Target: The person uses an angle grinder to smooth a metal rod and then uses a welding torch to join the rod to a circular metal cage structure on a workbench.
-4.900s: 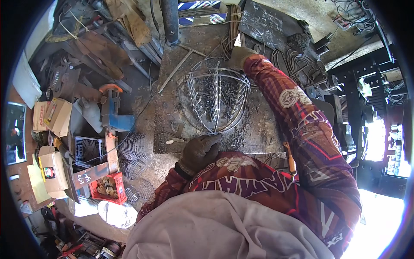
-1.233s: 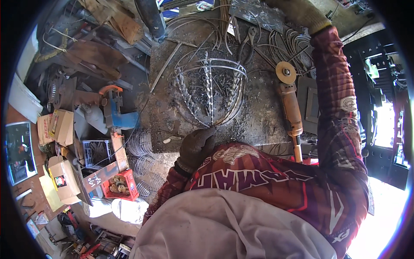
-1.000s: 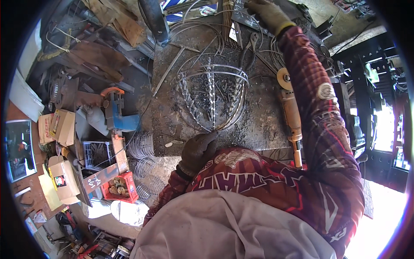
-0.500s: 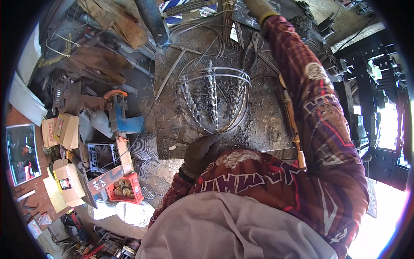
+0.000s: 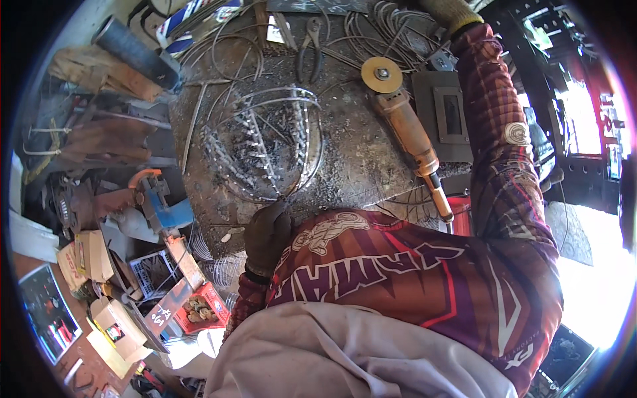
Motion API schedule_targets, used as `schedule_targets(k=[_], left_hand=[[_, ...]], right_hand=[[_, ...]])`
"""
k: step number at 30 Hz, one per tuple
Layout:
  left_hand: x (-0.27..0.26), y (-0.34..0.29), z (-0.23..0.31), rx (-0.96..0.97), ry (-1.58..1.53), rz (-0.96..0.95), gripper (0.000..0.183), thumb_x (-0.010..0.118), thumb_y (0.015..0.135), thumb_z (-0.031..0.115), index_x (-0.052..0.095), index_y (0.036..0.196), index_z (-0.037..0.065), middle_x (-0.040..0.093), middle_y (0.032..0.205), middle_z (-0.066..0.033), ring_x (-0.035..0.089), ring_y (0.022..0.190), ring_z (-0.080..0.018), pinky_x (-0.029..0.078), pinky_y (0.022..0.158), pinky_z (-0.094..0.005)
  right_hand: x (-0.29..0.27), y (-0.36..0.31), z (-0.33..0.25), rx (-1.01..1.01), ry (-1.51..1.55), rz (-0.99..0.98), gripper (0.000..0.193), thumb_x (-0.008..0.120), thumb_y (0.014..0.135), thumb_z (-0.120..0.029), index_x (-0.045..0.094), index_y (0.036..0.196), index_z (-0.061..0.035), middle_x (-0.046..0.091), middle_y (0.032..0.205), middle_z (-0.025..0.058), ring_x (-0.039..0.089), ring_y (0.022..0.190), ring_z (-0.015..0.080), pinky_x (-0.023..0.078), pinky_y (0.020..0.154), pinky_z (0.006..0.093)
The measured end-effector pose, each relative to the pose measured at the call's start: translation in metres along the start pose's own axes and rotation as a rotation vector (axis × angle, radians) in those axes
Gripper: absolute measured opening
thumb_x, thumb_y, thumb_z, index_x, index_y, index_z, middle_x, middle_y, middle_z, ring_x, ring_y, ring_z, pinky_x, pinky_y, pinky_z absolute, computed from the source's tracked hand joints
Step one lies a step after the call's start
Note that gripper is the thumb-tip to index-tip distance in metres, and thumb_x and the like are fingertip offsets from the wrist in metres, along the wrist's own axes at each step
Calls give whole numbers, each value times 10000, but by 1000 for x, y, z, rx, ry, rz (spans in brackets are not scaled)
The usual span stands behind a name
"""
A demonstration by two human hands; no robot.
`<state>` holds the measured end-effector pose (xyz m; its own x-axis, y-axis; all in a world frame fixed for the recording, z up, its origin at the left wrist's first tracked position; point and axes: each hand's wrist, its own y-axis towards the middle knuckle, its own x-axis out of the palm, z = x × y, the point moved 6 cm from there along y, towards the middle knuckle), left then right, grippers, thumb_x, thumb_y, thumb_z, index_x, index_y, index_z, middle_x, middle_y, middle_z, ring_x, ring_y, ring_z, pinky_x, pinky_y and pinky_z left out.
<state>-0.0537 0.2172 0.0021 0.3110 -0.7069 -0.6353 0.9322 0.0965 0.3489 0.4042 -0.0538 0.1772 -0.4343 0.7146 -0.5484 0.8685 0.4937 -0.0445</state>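
Note:
A bowl-shaped frame of welded metal rods (image 5: 255, 149) lies on the dark worktable (image 5: 352, 142), its rim hoops on the far side and its ribs meeting at the near end. My left hand (image 5: 268, 233), in a dark glove, is closed at that near end where the ribs join. Far off to the upper right, my right hand (image 5: 452, 13) wears a tan glove and reaches past the coiled wire; its fingers are cut off by the picture's edge. Between my right arm and the frame lies an orange angle grinder (image 5: 406, 126) with a yellowish disc.
Pliers (image 5: 310, 53) and wire coils (image 5: 391, 33) lie at the table's far side. A T-shaped rod (image 5: 193, 119) rests left of the frame. Beyond the left edge stand a blue clamp tool (image 5: 162, 209) and a red crate (image 5: 201, 308). Dark grit covers the tabletop.
The view has turned right, so the table and frame appear farther left. My right arm now shows farther right, uncovering the grinder. My left hand stays at the frame's near end.

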Motion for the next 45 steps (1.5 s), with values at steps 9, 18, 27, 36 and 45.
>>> schedule_targets(k=[9,18,27,36,45], left_hand=[[-4,9,9,-61,-30,-32,241,712,924,142,695,1151,62,740,979,-152,722,858,-327,586,756,-424],[2,-7,-6,-196,-86,-25,223,704,946,111,698,1166,71,738,905,-131,721,781,-281,580,680,-396],[-5,4,11,-153,-100,8,228,680,959,104,693,1184,76,736,871,-108,719,718,-224,577,642,-374],[1,9,15,132,132,13,249,690,941,121,670,1181,58,721,915,-134,718,835,-307,589,748,-399],[2,1,6,136,121,81,230,733,905,77,670,1124,47,728,1019,-144,729,844,-307,597,721,-387]], right_hand=[[-13,-36,55,-157,-948,-82,411,575,1027,-300,661,1351,-61,699,1294,157,691,1125,280,549,982,383],[15,-74,-6,-88,-703,186,352,587,985,-253,714,1247,-55,726,1237,164,706,1105,318,562,947,436],[112,-87,-69,-421,-811,-81,293,649,892,-194,766,1118,-50,752,1059,196,715,971,387,575,852,437],[252,24,109,-324,-1268,-503,279,786,772,-203,808,1036,-115,776,1002,129,753,979,321,599,823,434],[251,11,49,-495,-1306,-539,299,680,888,-177,775,1170,-186,775,1021,96,752,960,336,599,807,455]])
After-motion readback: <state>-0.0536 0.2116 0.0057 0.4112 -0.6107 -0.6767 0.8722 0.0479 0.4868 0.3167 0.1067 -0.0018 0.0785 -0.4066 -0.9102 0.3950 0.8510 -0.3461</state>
